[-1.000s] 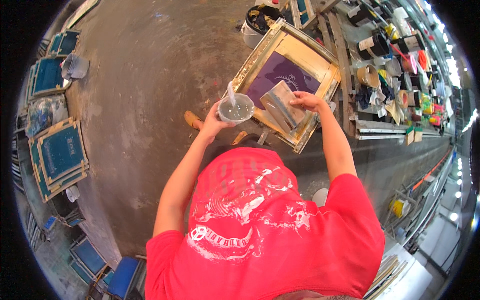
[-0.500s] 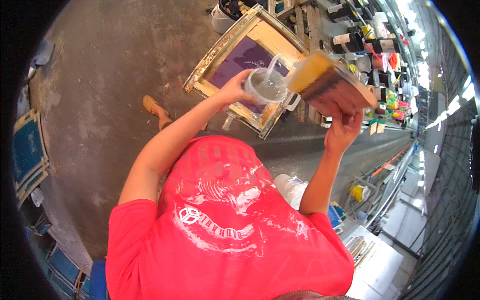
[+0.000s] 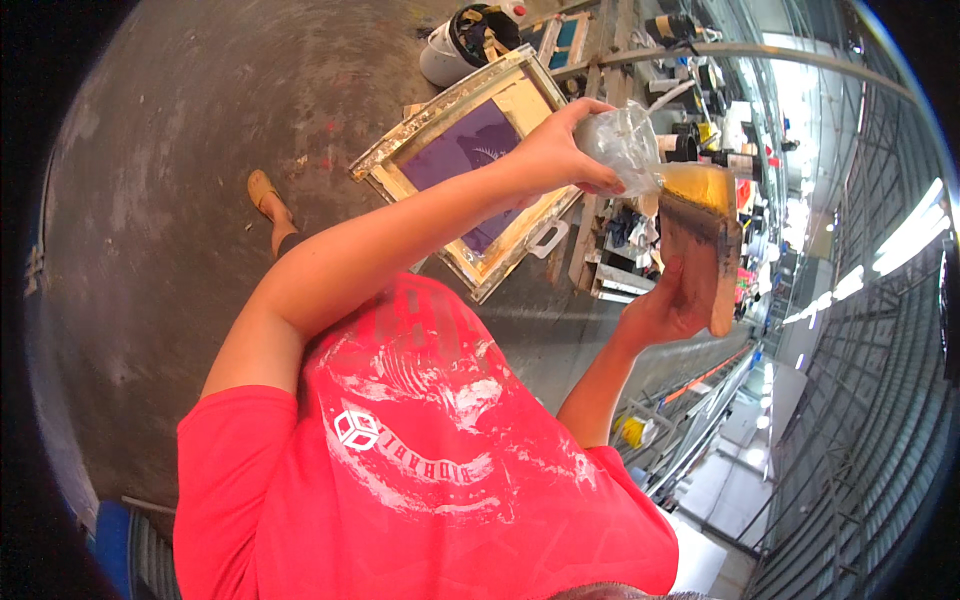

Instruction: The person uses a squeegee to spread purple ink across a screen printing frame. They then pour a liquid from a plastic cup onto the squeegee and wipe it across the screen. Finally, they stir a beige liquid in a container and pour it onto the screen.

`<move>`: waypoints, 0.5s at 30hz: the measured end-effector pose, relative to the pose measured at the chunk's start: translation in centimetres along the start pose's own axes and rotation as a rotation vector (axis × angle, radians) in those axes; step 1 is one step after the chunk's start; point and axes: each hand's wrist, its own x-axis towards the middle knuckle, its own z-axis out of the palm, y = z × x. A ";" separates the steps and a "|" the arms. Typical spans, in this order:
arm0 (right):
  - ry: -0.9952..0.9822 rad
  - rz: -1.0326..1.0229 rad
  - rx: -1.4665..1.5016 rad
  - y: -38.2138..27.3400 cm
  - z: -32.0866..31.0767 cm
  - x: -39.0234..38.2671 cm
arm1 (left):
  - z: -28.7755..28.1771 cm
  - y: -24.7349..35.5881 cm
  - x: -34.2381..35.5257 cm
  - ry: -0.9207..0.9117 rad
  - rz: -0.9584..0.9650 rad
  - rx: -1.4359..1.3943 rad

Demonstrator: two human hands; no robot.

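Your right fingers (image 3: 672, 272) pinch a stained, yellow-edged squeegee (image 3: 706, 250); your left fingers (image 3: 604, 181) clasp a tilted translucent cup (image 3: 622, 148), possibly holding liquid.

A framed screen (image 3: 455, 150) and bucket (image 3: 441, 64) mark a printing workshop.

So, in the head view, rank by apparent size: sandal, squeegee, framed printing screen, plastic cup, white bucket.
Framed printing screen
Squeegee
Plastic cup and white bucket: too alike to rank
Sandal
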 end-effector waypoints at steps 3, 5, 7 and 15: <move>0.003 -0.007 -0.094 0.0 0.2 0.1 | 0.5 1.1 -0.4 0.008 0.030 -0.042; 0.072 -0.005 -0.073 1.2 0.5 -0.3 | 0.9 2.2 -0.9 0.011 0.049 -0.051; 0.035 0.004 -0.056 1.5 0.3 -0.2 | 1.1 2.6 -1.1 0.000 0.098 -0.053; -0.075 0.041 0.067 3.1 -0.1 -0.4 | 1.0 5.1 -2.9 0.041 0.128 -0.053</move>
